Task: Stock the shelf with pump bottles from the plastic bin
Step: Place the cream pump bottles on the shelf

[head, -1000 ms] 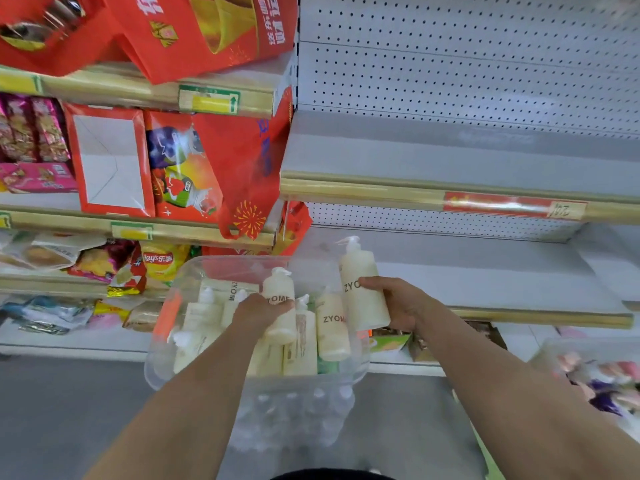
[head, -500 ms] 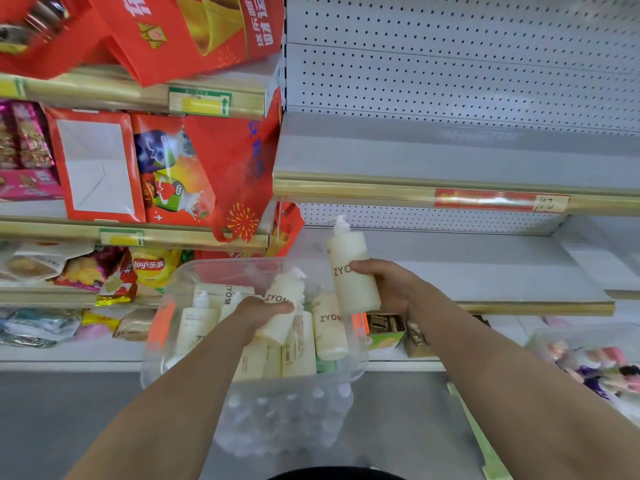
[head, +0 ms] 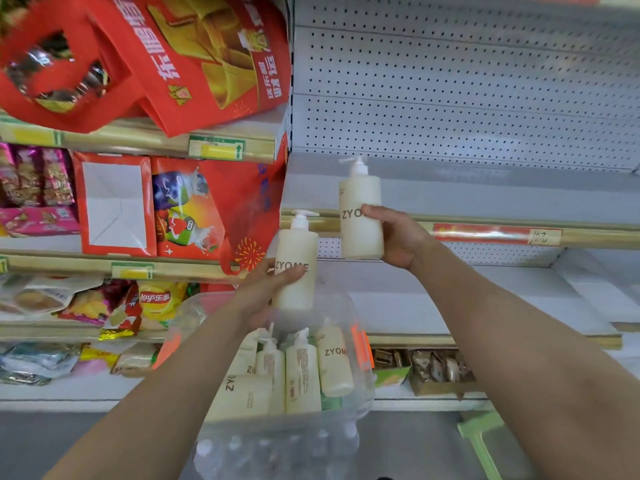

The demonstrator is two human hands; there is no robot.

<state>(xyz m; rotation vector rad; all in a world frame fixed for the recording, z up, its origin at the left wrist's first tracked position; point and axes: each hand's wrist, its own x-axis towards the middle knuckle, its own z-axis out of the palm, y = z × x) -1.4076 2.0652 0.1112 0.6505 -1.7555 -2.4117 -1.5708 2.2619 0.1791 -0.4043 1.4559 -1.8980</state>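
— Which step are you on?

— The carry. My right hand (head: 401, 239) is wrapped around one pump bottle (head: 360, 216), held upright in front of the edge of the bare grey shelf (head: 485, 192). My left hand (head: 266, 285) is closed on a second bottle (head: 298, 268), lower down, just above the bin (head: 360, 372). Neither one is on the shelf yet.

— What does the next move call for?

— I'd say lifting the right bottle over the gold front rail (head: 588, 233) and setting it down flat on its base, well back, with room beside it for the left one. They're tall with a narrow pump on top, so a tilted landing could tip them.

— And the bin?

— Clear plastic, standing below my forearms. Several more cream bottles sit in it, some upright and some leaning against each other. I can't count them exactly; my left arm covers part of it, and the wall blurs the rest.

— The other shelves?

— The ones on the left are full of snack packs (head: 156, 301) and red bags (head: 207, 53).
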